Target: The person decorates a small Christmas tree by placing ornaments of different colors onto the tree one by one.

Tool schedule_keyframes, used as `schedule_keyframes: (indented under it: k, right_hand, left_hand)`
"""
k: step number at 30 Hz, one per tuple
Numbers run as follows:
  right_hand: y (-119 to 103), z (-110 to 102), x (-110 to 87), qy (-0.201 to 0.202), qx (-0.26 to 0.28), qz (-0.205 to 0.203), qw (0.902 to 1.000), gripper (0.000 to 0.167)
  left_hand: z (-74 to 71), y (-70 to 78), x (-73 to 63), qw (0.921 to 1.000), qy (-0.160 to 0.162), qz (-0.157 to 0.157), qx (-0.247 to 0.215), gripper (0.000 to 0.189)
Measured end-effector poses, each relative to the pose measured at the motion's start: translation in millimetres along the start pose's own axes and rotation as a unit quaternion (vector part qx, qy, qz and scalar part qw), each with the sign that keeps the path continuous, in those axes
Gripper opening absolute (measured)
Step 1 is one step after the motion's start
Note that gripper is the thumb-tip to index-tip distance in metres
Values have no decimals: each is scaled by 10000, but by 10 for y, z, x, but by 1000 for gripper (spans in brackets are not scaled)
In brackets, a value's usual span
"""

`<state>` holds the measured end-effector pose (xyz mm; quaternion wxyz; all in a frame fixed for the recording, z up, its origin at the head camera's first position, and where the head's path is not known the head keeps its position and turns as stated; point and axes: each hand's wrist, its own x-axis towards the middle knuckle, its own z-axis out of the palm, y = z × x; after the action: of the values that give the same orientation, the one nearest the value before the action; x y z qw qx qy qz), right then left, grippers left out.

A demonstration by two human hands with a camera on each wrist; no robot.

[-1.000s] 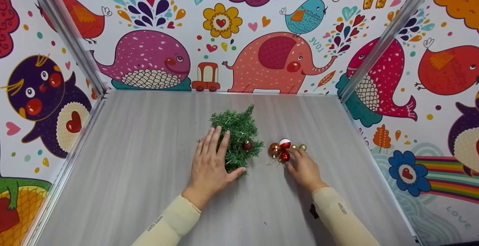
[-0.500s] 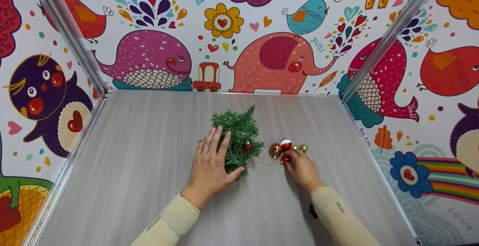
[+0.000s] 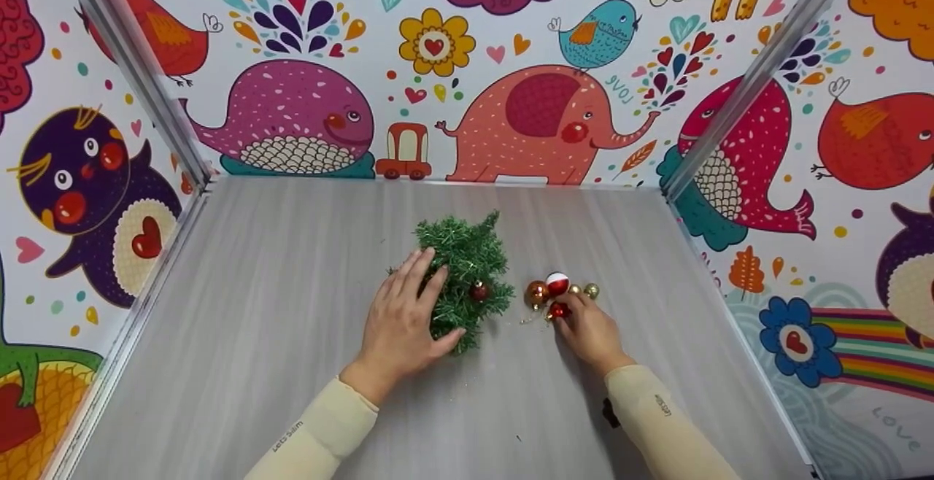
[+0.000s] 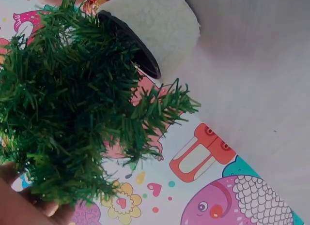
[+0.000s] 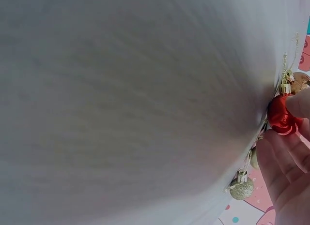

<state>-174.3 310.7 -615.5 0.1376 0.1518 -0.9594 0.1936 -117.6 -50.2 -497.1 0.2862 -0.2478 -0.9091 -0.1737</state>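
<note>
A small green artificial Christmas tree (image 3: 467, 254) stands near the table's middle, with a dark red bauble (image 3: 479, 291) on its branches. Against its left side lies my left hand (image 3: 400, 319), fingers long and thumb spread across the near branches. The left wrist view shows the tree's white fuzzy base (image 4: 160, 29) with a dark rim. My right hand (image 3: 592, 334) pinches a shiny red bauble (image 5: 282, 116) between thumb and fingers at the table. Around it lie a copper bauble (image 3: 537, 292), a red-and-white bauble (image 3: 557, 283) and small gold baubles (image 3: 591, 290).
Cartoon-printed panels (image 3: 408, 101) enclose the grey table (image 3: 292, 283) at the back and sides, with metal posts at the corners. A small black object (image 3: 610, 413) shows beside the right sleeve.
My left hand has shifted slightly left and toward me, and the tree has turned a little with it. The right fingers have closed in on the red bauble.
</note>
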Motion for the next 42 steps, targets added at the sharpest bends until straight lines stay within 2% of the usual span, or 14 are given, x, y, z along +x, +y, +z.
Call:
schedule_keyframes:
  k: [5, 11, 19, 25, 42]
  right_hand:
    - [-11, 6, 15, -65, 48, 73, 9999, 34]
    - [-18, 15, 45, -37, 167, -13, 9999, 35]
    - [23, 37, 25, 154, 186, -225, 9995, 37]
    - [28, 28, 18, 72, 248, -78, 9996, 37]
    - [8, 11, -5, 80, 286, 57, 9995, 38]
  left_hand:
    - [-58, -57, -5, 9999, 27, 108, 47, 84]
    - [-139, -144, -23, 10000, 18, 22, 69, 79]
    - [-204, -240, -46, 9994, -334, 81, -6, 82]
    - [-250, -298, -25, 9981, -575, 181, -127, 81]
    - [-291, -374, 13, 9964, -753, 106, -370, 75]
